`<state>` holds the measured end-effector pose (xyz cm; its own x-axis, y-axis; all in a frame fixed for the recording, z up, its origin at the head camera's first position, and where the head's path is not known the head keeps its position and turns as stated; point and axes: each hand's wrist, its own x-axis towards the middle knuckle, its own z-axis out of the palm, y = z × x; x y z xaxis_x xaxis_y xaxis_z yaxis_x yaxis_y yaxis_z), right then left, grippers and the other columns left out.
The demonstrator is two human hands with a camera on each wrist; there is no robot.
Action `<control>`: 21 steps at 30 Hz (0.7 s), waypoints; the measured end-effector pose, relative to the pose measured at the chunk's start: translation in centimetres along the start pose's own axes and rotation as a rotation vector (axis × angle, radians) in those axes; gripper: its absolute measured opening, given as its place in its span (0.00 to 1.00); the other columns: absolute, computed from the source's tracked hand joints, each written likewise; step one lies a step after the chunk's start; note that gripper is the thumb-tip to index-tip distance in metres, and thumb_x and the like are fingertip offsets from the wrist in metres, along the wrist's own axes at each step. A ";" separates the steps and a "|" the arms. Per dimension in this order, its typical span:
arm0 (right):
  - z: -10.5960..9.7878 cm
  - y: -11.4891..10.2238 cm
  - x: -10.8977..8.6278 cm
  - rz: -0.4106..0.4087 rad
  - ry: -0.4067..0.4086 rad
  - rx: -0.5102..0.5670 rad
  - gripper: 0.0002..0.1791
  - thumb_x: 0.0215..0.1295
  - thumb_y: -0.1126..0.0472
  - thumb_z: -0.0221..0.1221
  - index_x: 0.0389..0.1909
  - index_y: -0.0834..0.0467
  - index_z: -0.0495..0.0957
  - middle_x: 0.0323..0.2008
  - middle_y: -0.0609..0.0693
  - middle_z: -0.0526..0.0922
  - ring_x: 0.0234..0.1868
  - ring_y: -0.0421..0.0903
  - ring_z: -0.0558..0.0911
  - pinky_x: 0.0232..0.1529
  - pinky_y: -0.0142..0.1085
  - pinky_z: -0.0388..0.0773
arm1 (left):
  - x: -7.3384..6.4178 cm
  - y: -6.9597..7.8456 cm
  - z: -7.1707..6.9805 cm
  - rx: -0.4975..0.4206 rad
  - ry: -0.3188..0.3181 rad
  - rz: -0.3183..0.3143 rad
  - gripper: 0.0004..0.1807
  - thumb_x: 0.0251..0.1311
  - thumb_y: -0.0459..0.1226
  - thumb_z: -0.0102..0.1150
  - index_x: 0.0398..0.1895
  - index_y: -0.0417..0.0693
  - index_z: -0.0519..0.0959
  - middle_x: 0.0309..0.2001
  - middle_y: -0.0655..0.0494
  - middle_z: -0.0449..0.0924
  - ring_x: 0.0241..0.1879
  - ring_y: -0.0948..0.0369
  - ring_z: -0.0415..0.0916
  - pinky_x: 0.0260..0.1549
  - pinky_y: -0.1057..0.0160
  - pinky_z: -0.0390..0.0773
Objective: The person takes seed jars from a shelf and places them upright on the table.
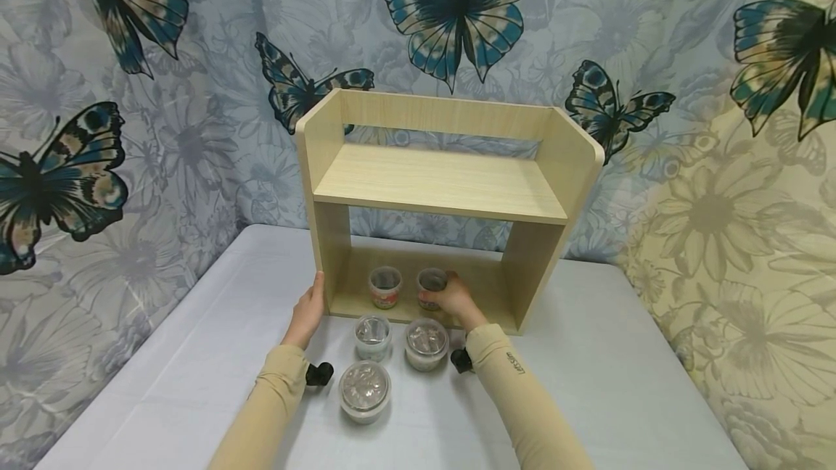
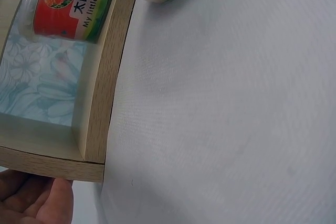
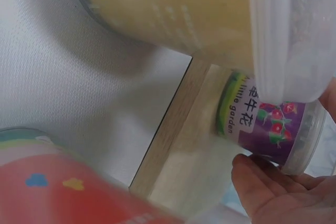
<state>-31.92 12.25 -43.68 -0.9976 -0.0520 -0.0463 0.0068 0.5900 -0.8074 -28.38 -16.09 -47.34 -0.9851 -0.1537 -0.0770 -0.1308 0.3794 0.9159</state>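
Observation:
A small clear plastic cup [image 1: 432, 280] with a purple flower label, seen tilted in the right wrist view, is gripped by my right hand [image 1: 456, 299] over the bottom board of the wooden shelf [image 1: 439, 178]. In that view the fingers and thumb [image 3: 252, 182] lie around the cup's side. My left hand [image 1: 307, 314] rests against the outer face of the shelf's left side panel, near its front edge. A second clear cup [image 1: 385, 287], labelled in red, stands on the bottom board left of the held one.
In front of the shelf on the white-covered table [image 1: 176, 354] stand three lidded tubs: a smaller tub [image 1: 373, 337], a wider tub [image 1: 427, 344] near my right wrist, and another tub [image 1: 365, 391] closer to me. Butterfly-patterned cloth [image 1: 215, 143] hangs behind the table.

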 end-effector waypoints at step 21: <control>-1.0 -0.7 -0.5 -0.011 0.026 0.106 0.43 0.50 0.56 0.69 0.60 0.73 0.60 0.51 0.66 0.72 0.53 0.60 0.72 0.54 0.49 0.69 | 0.0 -0.2 -0.3 0.002 -0.016 0.003 0.53 0.58 0.71 0.17 0.70 0.35 0.50 0.68 0.34 0.50 0.66 0.39 0.46 0.62 0.42 0.49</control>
<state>-31.46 12.66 -42.57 -0.9991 -0.0362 -0.0227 0.0015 0.5011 -0.8654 -28.33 -16.42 -47.42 -0.9872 -0.1378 -0.0805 -0.1280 0.3818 0.9153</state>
